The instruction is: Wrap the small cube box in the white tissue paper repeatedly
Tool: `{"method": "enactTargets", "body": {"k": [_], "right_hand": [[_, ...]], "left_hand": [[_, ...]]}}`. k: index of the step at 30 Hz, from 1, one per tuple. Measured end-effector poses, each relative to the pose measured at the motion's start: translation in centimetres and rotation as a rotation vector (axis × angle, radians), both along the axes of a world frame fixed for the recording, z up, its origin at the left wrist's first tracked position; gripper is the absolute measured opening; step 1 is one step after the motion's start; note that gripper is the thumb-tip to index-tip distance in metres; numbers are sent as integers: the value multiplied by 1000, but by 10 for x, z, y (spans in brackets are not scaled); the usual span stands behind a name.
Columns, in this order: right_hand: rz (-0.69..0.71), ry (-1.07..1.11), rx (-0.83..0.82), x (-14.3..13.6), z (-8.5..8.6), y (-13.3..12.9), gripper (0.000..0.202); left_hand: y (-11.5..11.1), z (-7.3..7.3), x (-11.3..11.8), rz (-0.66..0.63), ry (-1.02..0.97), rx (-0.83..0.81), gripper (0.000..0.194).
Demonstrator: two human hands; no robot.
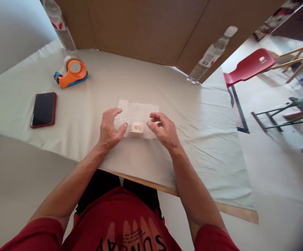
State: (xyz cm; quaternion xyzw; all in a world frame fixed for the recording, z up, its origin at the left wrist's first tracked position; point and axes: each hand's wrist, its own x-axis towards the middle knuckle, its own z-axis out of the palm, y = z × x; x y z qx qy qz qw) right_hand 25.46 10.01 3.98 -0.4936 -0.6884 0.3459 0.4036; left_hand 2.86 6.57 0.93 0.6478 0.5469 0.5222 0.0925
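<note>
A small pale box (137, 127) with a reddish print lies on a sheet of thin translucent wrap (139, 108) near the table's front edge. My left hand (111, 128) rests at the wrap's left side, thumb and fingers apart, with crumpled clear wrap beside the thumb. On the right side my right hand (164, 129) hovers by the wrap's edge, its fingers curved and thumb apart from them. Whether its fingertips touch the wrap cannot be made out.
An orange tape dispenser (71, 74) and a red-edged phone (44, 109) lie at the left. Two water bottles (59, 26) (211, 55) stand against a cardboard panel (141, 28) at the back. A red chair (251, 66) stands beyond the table's right side.
</note>
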Motion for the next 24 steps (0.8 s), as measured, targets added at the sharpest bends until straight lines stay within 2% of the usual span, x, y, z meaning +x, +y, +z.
{"method": "enactTargets", "body": {"k": [3, 6, 8, 12, 14, 17, 21, 24], "right_hand": [[28, -69, -37, -2, 0, -2, 37], [100, -53, -36, 3, 8, -7, 26], [267, -42, -76, 9, 18, -14, 21], [688, -161, -288, 24, 28, -31, 22], [748, -253, -365, 30, 25, -36, 25], [614, -265, -349, 32, 18, -38, 19], [309, -205, -117, 18, 12, -30, 18], [260, -294, 88, -3, 3, -22, 43]], "left_hand": [[-1, -2, 0, -61, 103, -44, 51], [0, -3, -3, -77, 10, -142, 59], [0, 0, -5, -127, -99, -204, 59], [-2, 11, -10, -314, -357, -309, 52], [-3, 17, -12, -389, -436, -396, 48], [-2, 23, -16, -408, -493, -486, 35], [1, 23, -21, -406, -588, -509, 30], [2, 22, -24, -418, -527, -568, 29]]}}
